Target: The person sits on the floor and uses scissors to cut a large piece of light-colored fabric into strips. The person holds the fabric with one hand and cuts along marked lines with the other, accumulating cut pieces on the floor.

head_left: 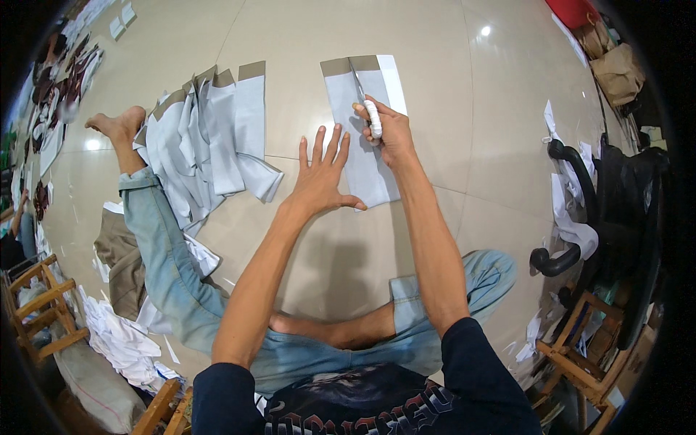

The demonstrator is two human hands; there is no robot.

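Note:
A long pale grey cloth piece (366, 177) with a brown band across its far end and a white strip along its right edge lies flat on the tiled floor before me. My right hand (391, 130) grips scissors (373, 119) with white-wrapped handles; their blades point away from me over the cloth's brown end. My left hand (321, 174) is spread with nothing in it, fingers stretched out on the floor beside the cloth and the thumb at its near left edge. To the left lies a rumpled pile of similar grey, brown-ended cloth pieces (206, 138).
Brown cloth (123, 254) and white scraps (119, 341) lie left of my outstretched leg, near a wooden frame (47, 304). At the right stand a black chair part (580, 203) and a wooden stool (580, 348). A brown paper bag (616, 76) sits far right.

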